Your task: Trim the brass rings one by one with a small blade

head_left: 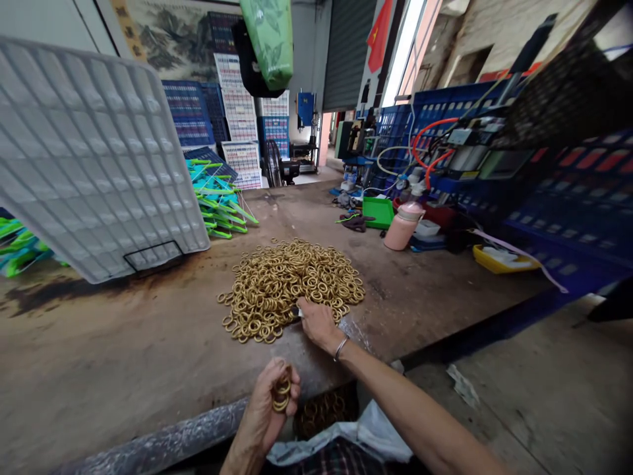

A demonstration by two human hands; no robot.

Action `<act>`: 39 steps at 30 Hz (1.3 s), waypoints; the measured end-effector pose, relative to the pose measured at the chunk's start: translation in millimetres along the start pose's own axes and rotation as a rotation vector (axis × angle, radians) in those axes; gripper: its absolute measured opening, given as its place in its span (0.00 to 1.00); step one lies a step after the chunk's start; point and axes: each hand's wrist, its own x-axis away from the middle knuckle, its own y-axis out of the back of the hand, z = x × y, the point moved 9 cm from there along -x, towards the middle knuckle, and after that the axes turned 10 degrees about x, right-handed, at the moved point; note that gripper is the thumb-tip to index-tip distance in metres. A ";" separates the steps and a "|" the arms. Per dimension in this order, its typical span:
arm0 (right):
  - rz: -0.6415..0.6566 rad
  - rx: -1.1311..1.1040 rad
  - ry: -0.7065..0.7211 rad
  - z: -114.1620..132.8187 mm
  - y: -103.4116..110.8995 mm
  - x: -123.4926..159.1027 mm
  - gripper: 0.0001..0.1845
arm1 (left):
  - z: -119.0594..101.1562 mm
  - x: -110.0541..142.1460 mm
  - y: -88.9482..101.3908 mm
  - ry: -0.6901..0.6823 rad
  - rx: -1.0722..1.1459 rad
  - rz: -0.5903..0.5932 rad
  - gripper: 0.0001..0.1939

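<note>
A heap of brass-coloured rings (291, 287) lies on the worn brown worktable (123, 356). My right hand (316, 321) rests at the heap's near edge, fingers curled down among the rings; a bangle sits on its wrist. My left hand (270, 406) is at the table's front edge, closed around a small stack of rings (281, 394). Below it, more rings (324, 409) show in a bag beside my lap.
A white grid tray (93, 158) leans at the left. Green and blue hangers (220, 201) lie behind it. At the far right of the table stand a pink bottle (403, 225), a green tray (378, 211) and a yellow tray (497, 259). Blue crates line the right side.
</note>
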 end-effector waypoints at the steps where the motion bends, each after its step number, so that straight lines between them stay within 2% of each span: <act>1: -0.014 -0.008 0.006 -1.1 -0.2 0.5 0.12 | 1.2 -0.4 1.5 0.018 0.019 -0.005 0.14; 5: -0.075 -0.112 0.051 -6.9 -1.1 8.8 0.12 | 4.5 -4.5 4.2 0.066 0.111 -0.003 0.14; 9: -0.125 -0.383 0.042 -16.3 -4.2 21.5 0.12 | 3.7 -12.2 10.2 0.047 0.152 -0.047 0.11; 13: -0.141 -0.785 0.037 -16.7 -4.1 37.5 0.12 | -3.4 -18.0 8.4 -0.023 0.058 -0.042 0.12; 16: -0.118 -0.953 0.003 -13.4 -1.3 49.4 0.11 | -12.3 -19.1 3.2 -0.106 -0.050 -0.042 0.16; 19: -0.092 -0.999 -0.031 -9.8 2.9 58.4 0.09 | -19.8 -18.2 -0.3 -0.194 -0.148 -0.072 0.19; 23: -0.023 -1.062 -0.026 -2.1 2.7 64.2 0.08 | -17.2 -18.8 -2.1 -0.223 -0.281 -0.081 0.21; 31: 0.041 -1.066 -0.016 8.0 -3.1 65.2 0.10 | -20.5 -17.1 3.6 -0.317 -0.557 -0.122 0.17; 34: 0.032 -1.046 -0.013 9.7 -3.9 64.6 0.09 | -19.5 -15.9 -0.3 -0.304 -0.610 -0.100 0.17; 39: 0.071 -1.087 0.012 13.8 -7.8 65.8 0.11 | -8.1 -17.2 -3.2 -0.193 -0.567 -0.032 0.18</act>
